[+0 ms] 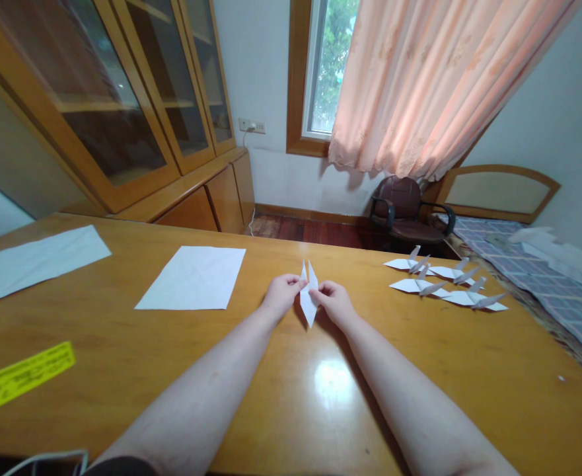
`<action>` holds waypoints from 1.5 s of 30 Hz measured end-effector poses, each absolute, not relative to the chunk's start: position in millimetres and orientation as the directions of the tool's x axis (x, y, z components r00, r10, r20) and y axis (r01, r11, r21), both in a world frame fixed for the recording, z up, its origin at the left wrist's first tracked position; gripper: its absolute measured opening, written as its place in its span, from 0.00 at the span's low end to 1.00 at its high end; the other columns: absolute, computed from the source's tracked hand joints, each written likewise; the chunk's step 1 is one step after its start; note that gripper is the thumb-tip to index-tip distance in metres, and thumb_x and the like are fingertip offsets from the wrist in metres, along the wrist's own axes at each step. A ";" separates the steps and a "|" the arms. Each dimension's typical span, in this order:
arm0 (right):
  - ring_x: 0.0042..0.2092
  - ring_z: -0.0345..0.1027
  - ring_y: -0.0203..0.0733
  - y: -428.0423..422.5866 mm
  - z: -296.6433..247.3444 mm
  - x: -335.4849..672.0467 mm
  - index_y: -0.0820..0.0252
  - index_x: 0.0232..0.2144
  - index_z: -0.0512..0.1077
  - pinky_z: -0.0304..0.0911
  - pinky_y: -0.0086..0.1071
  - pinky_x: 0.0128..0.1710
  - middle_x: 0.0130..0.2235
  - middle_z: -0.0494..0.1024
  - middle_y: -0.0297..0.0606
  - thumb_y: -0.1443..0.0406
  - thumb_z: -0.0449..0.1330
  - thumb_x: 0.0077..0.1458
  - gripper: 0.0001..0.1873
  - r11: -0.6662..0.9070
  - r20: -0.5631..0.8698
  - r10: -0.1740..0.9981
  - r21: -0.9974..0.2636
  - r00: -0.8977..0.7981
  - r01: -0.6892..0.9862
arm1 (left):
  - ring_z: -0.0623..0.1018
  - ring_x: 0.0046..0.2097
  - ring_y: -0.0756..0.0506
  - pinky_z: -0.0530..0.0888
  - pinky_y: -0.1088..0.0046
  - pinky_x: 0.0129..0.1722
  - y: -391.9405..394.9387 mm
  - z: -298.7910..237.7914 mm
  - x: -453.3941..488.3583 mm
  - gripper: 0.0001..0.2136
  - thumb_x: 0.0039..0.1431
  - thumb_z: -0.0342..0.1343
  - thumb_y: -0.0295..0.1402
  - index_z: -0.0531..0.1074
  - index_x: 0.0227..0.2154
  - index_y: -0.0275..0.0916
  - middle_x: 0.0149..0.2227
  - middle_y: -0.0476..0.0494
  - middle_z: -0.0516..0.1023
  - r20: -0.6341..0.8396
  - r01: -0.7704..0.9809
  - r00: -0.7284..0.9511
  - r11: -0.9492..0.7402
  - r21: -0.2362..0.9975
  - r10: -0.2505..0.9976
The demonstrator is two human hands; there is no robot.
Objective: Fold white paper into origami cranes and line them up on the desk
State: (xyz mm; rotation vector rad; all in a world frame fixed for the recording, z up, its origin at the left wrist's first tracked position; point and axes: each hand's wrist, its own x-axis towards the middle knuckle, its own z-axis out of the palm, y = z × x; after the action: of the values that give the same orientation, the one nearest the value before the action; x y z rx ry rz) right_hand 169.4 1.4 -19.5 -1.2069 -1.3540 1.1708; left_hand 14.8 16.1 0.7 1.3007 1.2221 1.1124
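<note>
Over the middle of the wooden table (211,370) my left hand (281,295) and my right hand (333,303) pinch a narrow white folded paper piece (308,297) from either side. The paper stands almost upright, with pointed flaps above and a long point below touching or nearly touching the table. Several white origami cranes (444,281) lie on the table to the right of my right hand. A flat white paper sheet (191,277) lies to the left of my left hand.
A second white sheet (37,264) and a yellow printed strip (20,378) lie at the table's left. A white cable (47,459) shows at the near edge. Beyond the far edge stand a wooden glass-fronted cabinet (107,99) and a dark chair (404,211). A bed (528,264) lies to the right.
</note>
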 end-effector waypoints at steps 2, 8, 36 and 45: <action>0.22 0.60 0.33 1.8 -21.2 170.0 0.59 0.20 0.67 0.56 0.27 0.23 0.20 0.69 0.30 0.57 0.63 0.42 0.13 0.062 0.055 0.996 -0.993 -0.071 0.097 | 0.74 0.29 0.47 0.68 0.74 0.30 16.4 -0.1 14.4 0.11 0.47 0.59 0.39 0.76 0.25 0.35 0.26 0.46 0.78 0.000 0.087 0.083 -0.008 0.996 0.997; 0.22 0.60 0.33 2.0 -19.2 170.7 0.59 0.19 0.66 0.56 0.27 0.23 0.19 0.69 0.30 0.56 0.64 0.41 0.14 0.058 0.052 0.996 -0.995 -0.077 0.080 | 0.75 0.32 0.45 0.70 0.72 0.33 17.1 -1.6 13.6 0.11 0.47 0.59 0.39 0.77 0.26 0.35 0.28 0.44 0.79 0.019 0.100 0.107 -0.030 0.995 0.994; 0.26 0.64 0.36 6.5 -5.2 177.7 0.63 0.24 0.76 0.58 0.30 0.30 0.24 0.75 0.35 0.60 0.66 0.38 0.11 -0.030 -0.050 0.995 -0.978 0.090 -0.208 | 0.73 0.32 0.48 0.69 0.72 0.35 9.7 -2.4 17.6 0.08 0.53 0.54 0.37 0.71 0.27 0.37 0.28 0.48 0.74 0.174 0.186 0.246 -0.223 0.957 0.953; 0.26 0.62 0.36 2.3 0.2 173.5 0.63 0.22 0.75 0.56 0.30 0.30 0.23 0.74 0.33 0.60 0.66 0.38 0.10 -0.004 -0.013 0.998 -0.992 0.068 -0.123 | 0.75 0.34 0.46 0.70 0.72 0.35 7.0 -2.3 20.9 0.11 0.52 0.56 0.39 0.74 0.31 0.36 0.31 0.45 0.78 0.111 0.166 0.299 -0.166 0.972 0.948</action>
State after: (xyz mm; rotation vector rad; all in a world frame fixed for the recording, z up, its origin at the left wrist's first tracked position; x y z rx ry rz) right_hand 173.5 2.3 0.2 -1.1564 -1.0644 1.2200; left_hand 20.9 7.0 -2.3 1.5765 1.0504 0.9912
